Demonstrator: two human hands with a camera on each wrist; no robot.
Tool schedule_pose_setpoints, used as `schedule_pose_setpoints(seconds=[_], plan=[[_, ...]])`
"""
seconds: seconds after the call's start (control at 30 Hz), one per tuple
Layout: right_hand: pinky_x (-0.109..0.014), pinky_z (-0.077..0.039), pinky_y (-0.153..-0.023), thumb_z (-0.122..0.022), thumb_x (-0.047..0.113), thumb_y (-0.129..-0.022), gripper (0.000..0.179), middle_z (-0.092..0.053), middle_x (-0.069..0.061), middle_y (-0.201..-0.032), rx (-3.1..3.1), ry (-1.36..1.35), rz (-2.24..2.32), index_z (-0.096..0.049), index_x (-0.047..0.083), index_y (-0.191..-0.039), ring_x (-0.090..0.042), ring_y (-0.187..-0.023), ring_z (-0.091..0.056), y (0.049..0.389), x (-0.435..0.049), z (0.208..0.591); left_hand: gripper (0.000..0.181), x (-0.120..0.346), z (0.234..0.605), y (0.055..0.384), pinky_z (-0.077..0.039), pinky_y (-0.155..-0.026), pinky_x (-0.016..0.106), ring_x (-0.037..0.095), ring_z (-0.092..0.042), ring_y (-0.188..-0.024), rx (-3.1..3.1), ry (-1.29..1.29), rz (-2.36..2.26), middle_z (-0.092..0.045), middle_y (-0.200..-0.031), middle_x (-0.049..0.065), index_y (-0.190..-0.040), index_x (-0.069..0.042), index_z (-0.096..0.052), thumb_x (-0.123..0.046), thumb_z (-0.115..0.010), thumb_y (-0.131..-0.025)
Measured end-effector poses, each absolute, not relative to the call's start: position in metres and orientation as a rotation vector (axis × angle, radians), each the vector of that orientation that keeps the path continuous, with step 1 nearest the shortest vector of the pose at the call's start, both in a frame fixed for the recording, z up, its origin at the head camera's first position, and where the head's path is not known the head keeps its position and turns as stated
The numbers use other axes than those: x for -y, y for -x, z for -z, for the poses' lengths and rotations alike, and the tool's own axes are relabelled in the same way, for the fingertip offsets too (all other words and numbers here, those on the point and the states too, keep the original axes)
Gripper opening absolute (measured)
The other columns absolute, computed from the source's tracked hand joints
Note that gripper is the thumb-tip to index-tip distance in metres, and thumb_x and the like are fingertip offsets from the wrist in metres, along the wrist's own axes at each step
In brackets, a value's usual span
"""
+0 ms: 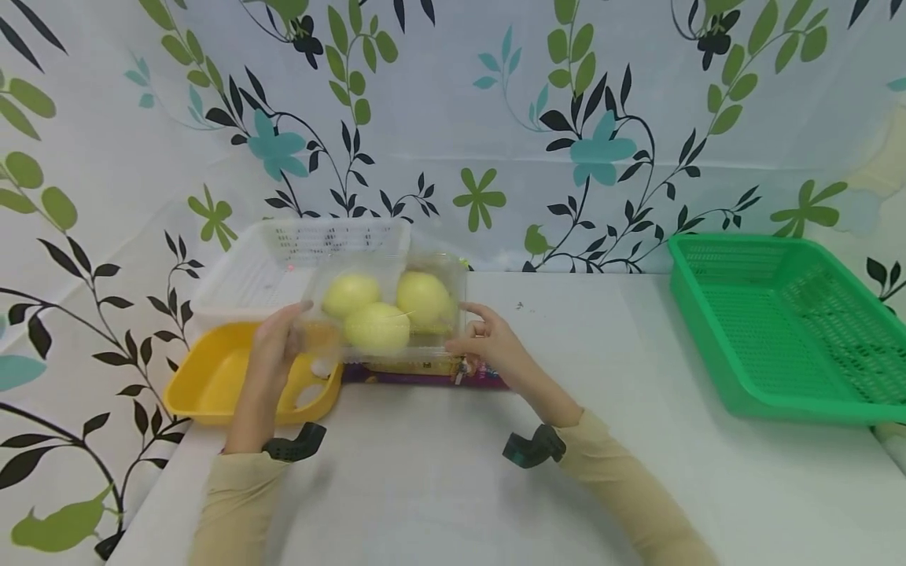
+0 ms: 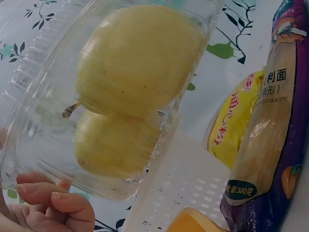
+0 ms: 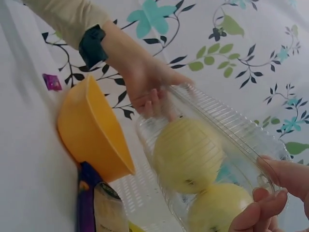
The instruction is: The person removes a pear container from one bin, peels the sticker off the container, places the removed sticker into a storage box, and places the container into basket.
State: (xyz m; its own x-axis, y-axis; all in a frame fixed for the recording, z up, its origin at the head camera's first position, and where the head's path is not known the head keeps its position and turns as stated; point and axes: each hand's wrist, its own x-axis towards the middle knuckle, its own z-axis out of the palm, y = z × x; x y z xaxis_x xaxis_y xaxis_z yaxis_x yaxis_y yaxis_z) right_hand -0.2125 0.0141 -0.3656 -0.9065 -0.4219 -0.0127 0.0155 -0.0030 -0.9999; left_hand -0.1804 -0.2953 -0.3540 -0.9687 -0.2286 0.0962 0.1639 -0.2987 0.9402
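Note:
A clear plastic clamshell box (image 1: 432,348) is held up above the table, tilted, with three pale yellow pears (image 1: 378,327) inside. My left hand (image 1: 278,342) grips its left end, and my right hand (image 1: 490,339) pinches the right end between thumb and fingers. In the left wrist view, curled fingertips (image 2: 72,205) press at the box's lower corner, and one pear (image 2: 140,63) shows its stem. From the right wrist, both hands appear on the box's ribbed edges. Below and behind the box lies a purple-edged pasta packet (image 1: 375,376), partly hidden by it.
A yellow basin (image 1: 205,377) stands under my left forearm. Behind it is a white perforated basket (image 1: 233,275). A yellow packet (image 2: 234,118) lies beside the pasta. At the right stands a green basket (image 1: 743,369). A small purple wrapper (image 3: 52,82) lies near the basin.

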Motion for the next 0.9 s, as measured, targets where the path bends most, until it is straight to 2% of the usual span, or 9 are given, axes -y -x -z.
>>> schedule_pose_setpoints(seconds=[0.17,0.33,0.4,0.47,0.57,0.7,0.8,0.9], plan=[[-0.025,-0.039,-0.05,-0.07,0.007,-0.076,0.064,-0.05,-0.004,-0.064,-1.939,0.35,2.064,-0.037,0.006,-0.131,-0.018,-0.054,-0.045,0.217,-0.004,0.366,0.017,0.3,0.351,0.184,-0.042,-0.049,0.019,0.01,-0.045,-0.046,1.626,-0.235,2.439,-0.044,-0.05,-0.001,-0.078,-0.011,-0.067,-0.021,-0.058,-0.088],[-0.025,-0.038,-0.049,-0.071,0.009,-0.076,0.06,-0.05,-0.005,-0.065,-1.943,0.326,2.041,-0.04,0.007,-0.127,-0.017,-0.053,-0.043,0.22,0.002,0.367,0.022,0.308,0.354,0.173,-0.043,-0.053,0.02,0.011,-0.048,-0.053,1.728,-0.212,2.374,-0.048,-0.059,0.0,-0.077,-0.011,-0.06,-0.026,-0.053,-0.091],[-0.025,-0.038,-0.049,-0.072,0.011,-0.075,0.059,-0.049,-0.004,-0.064,-1.958,0.331,2.011,-0.04,0.007,-0.125,-0.015,-0.051,-0.043,0.222,0.004,0.367,0.022,0.313,0.357,0.168,-0.044,-0.054,0.02,0.011,-0.049,-0.054,1.829,-0.19,2.302,-0.052,-0.064,0.001,-0.081,-0.01,-0.058,-0.029,-0.052,-0.091],[-0.025,-0.038,-0.047,-0.072,0.012,-0.075,0.058,-0.049,-0.004,-0.062,-1.954,0.351,1.993,-0.04,0.005,-0.122,-0.015,-0.05,-0.042,0.224,0.006,0.366,0.024,0.318,0.361,0.166,-0.046,-0.055,0.02,0.011,-0.051,-0.056,1.938,-0.171,2.211,-0.056,-0.069,0.002,-0.093,-0.007,-0.059,-0.031,-0.052,-0.091],[-0.025,-0.034,-0.045,-0.072,0.012,-0.075,0.053,-0.046,-0.003,-0.059,-1.952,0.372,1.985,-0.04,0.004,-0.117,-0.014,-0.048,-0.039,0.231,0.009,0.363,0.029,0.328,0.371,0.173,-0.048,-0.057,0.021,0.013,-0.054,-0.058,2.05,-0.111,2.115,-0.058,-0.076,0.006,-0.102,-0.005,-0.057,-0.031,-0.054,-0.09],[-0.025,-0.034,-0.045,-0.072,0.017,-0.076,0.045,-0.044,-0.002,-0.06,-1.99,0.353,1.915,-0.042,0.005,-0.108,-0.013,-0.047,-0.038,0.238,0.014,0.359,0.023,0.332,0.376,0.186,-0.046,-0.052,0.021,0.013,-0.05,-0.054,1.993,-0.108,2.102,-0.053,-0.069,0.005,-0.093,-0.002,-0.053,-0.025,-0.056,-0.089],[-0.026,-0.037,-0.049,-0.071,0.021,-0.077,0.043,-0.05,-0.004,-0.065,-2.003,0.351,1.827,-0.041,0.006,-0.103,-0.013,-0.05,-0.041,0.241,0.018,0.357,0.023,0.324,0.366,0.186,-0.042,-0.047,0.018,0.01,-0.044,-0.049,1.891,-0.189,2.102,-0.046,-0.06,0.002,-0.084,0.0,-0.047,-0.021,-0.056,-0.089],[-0.028,-0.039,-0.051,-0.068,0.021,-0.079,0.04,-0.06,-0.011,-0.075,-1.992,0.369,1.78,-0.04,0.005,-0.103,-0.014,-0.052,-0.044,0.243,0.023,0.355,0.019,0.318,0.354,0.184,-0.041,-0.046,0.017,0.009,-0.043,-0.048,1.83,-0.215,2.119,-0.045,-0.058,0.002,-0.085,0.001,-0.047,-0.017,-0.052,-0.091]])
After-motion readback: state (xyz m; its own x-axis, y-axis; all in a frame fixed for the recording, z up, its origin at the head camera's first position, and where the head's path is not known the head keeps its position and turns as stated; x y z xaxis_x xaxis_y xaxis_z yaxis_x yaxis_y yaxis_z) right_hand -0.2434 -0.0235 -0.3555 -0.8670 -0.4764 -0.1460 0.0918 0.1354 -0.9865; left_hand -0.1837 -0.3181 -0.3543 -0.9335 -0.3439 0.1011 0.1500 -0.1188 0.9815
